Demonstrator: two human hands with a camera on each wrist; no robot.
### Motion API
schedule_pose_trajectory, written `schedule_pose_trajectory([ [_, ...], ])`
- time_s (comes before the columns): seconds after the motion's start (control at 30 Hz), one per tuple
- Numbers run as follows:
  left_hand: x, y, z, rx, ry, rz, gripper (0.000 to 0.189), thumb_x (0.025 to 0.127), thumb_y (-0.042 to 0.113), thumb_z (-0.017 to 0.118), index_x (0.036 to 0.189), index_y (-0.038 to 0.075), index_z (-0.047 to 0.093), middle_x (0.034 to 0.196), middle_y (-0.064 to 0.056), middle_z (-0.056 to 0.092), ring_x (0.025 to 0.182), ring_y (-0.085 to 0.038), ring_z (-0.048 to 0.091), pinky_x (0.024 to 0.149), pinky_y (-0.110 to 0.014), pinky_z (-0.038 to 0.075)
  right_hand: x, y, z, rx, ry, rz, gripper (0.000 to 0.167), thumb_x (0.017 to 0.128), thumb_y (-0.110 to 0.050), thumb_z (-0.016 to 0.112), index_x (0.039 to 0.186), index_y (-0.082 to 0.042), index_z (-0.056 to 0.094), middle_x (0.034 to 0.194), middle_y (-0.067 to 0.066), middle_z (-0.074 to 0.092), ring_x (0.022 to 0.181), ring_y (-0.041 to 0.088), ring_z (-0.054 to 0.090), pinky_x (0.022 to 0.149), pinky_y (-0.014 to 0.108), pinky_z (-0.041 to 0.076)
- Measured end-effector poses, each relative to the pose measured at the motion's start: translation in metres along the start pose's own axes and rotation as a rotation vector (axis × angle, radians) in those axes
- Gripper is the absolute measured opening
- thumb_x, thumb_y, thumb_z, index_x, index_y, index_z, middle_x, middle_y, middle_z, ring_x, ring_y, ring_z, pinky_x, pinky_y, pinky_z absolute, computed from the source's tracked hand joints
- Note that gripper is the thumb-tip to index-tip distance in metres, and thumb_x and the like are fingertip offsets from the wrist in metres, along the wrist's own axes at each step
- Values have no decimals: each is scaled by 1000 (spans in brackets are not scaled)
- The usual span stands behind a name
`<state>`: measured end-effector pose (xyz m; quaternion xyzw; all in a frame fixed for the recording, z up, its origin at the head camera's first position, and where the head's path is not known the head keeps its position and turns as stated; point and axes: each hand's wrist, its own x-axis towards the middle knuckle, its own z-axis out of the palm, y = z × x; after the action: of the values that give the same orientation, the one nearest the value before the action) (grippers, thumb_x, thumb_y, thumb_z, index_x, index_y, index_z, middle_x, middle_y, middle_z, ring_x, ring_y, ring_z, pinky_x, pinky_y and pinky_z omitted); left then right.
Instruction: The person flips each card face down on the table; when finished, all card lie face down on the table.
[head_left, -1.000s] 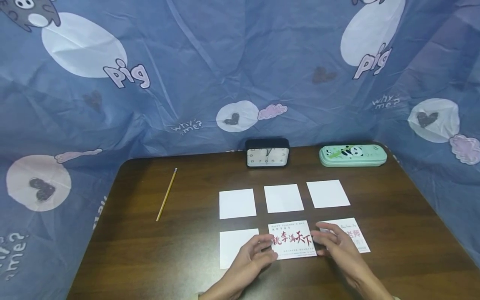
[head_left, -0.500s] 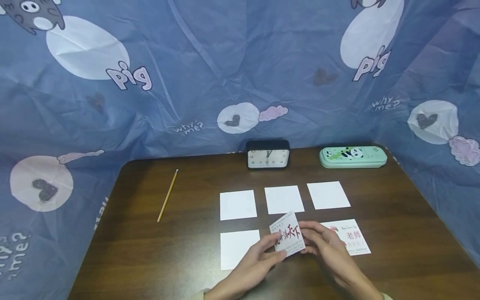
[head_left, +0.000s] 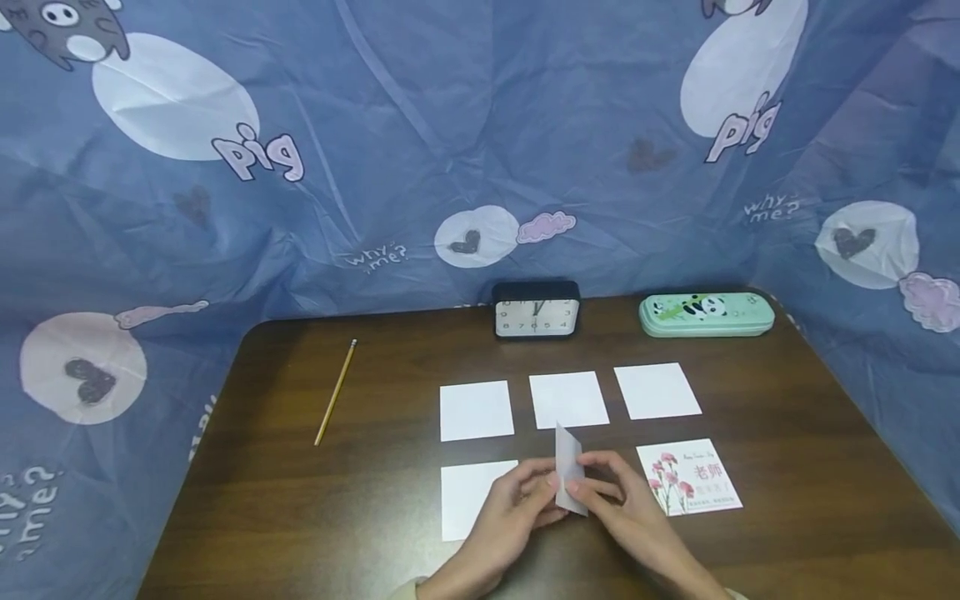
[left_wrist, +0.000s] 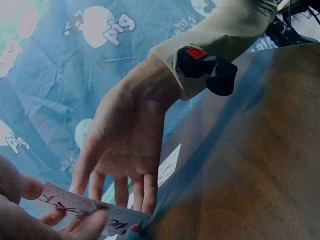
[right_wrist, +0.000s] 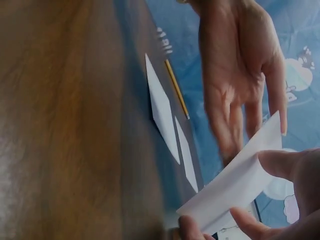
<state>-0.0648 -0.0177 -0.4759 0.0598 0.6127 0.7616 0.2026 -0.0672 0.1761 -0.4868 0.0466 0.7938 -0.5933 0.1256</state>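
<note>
Above the table, a square card stands on edge between two hands. My left hand pinches it at its left side, and my right hand pinches its right side. Red lettering on the card faces the left hand in the left wrist view. Its other face, plain white in the right wrist view, is toward the right hand and slightly bowed. Beside the right hand lies another card, printed with pink flowers and red characters. Partly behind the left hand is a blank white card.
Three blank cards form a row farther back: left card, middle card, right card. A yellow pencil lies at left. A black clock and green panda pencil case stand along the back, before a blue curtain.
The lettered card, flat on the table a second ago, was lifted and turned on edge, its plain back now showing. Both hands drew closer together, uncovering the flower card.
</note>
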Motion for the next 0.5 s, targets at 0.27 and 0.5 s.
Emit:
schedule_pose_trajectory([
  [0.27, 1, -3, -8, 41, 160, 21, 53, 93, 2, 69, 143, 1, 53, 118, -22, 69, 84, -12, 73, 71, -22, 63, 2, 2, -15, -193, 106, 40, 62, 87, -34, 86, 137, -8, 60, 147, 17, 59, 123, 36, 69, 90, 38, 63],
  [0.5, 0, -10, -19, 109, 143, 8, 58, 92, -3, 69, 148, -4, 51, 117, -22, 67, 81, -27, 78, 71, -34, 67, 3, -2, -30, -310, 126, 23, 54, 91, -26, 82, 137, -9, 61, 140, 14, 66, 123, 33, 69, 101, 51, 58],
])
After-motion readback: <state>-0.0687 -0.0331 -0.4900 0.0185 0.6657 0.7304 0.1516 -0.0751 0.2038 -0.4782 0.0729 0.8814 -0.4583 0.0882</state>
